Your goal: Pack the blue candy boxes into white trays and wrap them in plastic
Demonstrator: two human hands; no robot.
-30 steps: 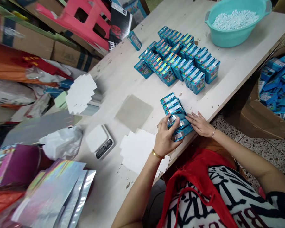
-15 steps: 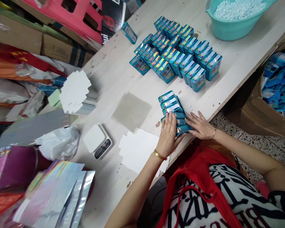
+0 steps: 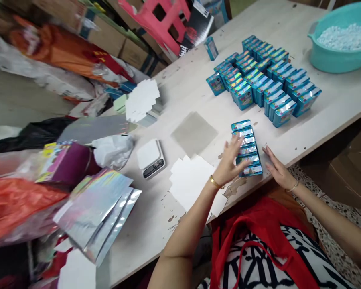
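Observation:
A short row of small blue candy packs [image 3: 248,149] stands on the white table near its front edge. My left hand [image 3: 231,161] is over the left side of this row with its fingers spread, and it partly hides several packs. To the right of the row is my right hand [image 3: 277,167], fingers stretched out, a small gap between it and the packs. Neither hand grips anything. Farther back stands a larger group of the same blue packs [image 3: 243,96] in close rows. One single pack [image 3: 211,49] is apart from them at the back.
White card sheets [image 3: 189,180] lie left of my left hand, near a grey square mat [image 3: 194,133] and a small white scale [image 3: 150,156]. Silvery pouches [image 3: 96,208] are at the left. A turquoise basin [image 3: 339,60] of pale candies stands back right; a cardboard box [image 3: 345,172] is beyond the table edge.
Both hands have come away from the packs and opened. The packs that were leaning now stand in an even row. The view has swung left.

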